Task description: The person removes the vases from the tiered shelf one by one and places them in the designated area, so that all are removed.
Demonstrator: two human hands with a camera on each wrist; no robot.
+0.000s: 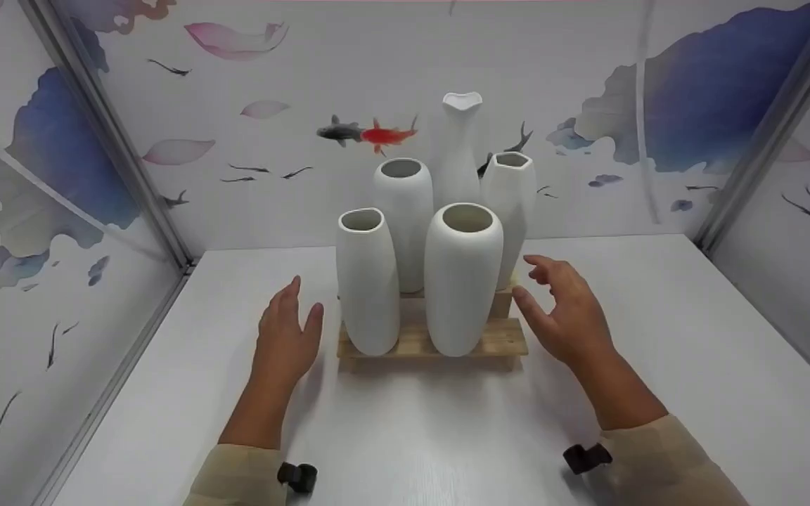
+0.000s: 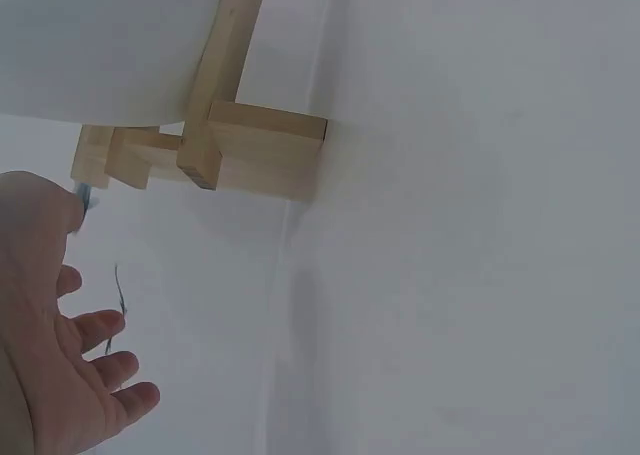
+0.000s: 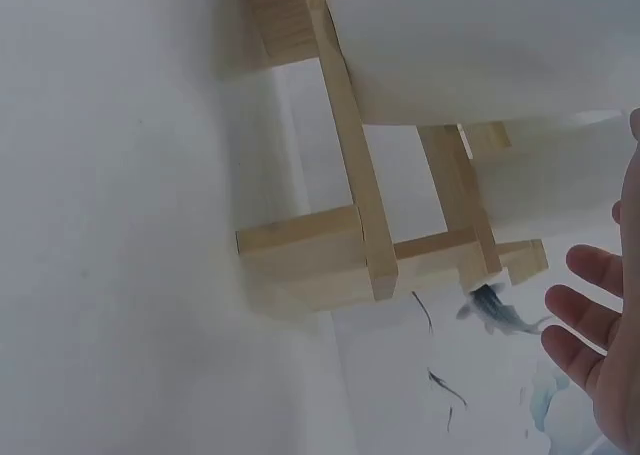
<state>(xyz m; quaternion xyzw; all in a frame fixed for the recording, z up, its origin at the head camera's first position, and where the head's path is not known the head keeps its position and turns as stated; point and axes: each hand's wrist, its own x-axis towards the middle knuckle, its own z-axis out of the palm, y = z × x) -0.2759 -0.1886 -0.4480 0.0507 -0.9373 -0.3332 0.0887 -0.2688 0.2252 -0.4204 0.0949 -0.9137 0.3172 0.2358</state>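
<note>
Several white vases stand upright on a stepped wooden stand [image 1: 415, 341] in the head view. On its front step are a vase with a slanted mouth [image 1: 368, 288] at left and a wide-mouthed round vase [image 1: 463, 288] at right. Behind them rise a round vase [image 1: 405, 204], a faceted vase [image 1: 514, 190] and a tall vase with a wavy rim [image 1: 461, 140]. My left hand [image 1: 285, 337] hovers left of the stand, thumb apart from the fingers, holding nothing. On the other side my right hand [image 1: 570, 309] is near the stand's right end, fingers slightly bent, also holding nothing.
A white table [image 1: 405, 436] lies under the stand. Printed panels with fish and petals form a back wall [image 1: 292, 84] and side walls [image 1: 18, 176], joined by metal posts [image 1: 110, 133]. Each sleeve carries a black clip-like piece [image 1: 298, 478] at the wrist.
</note>
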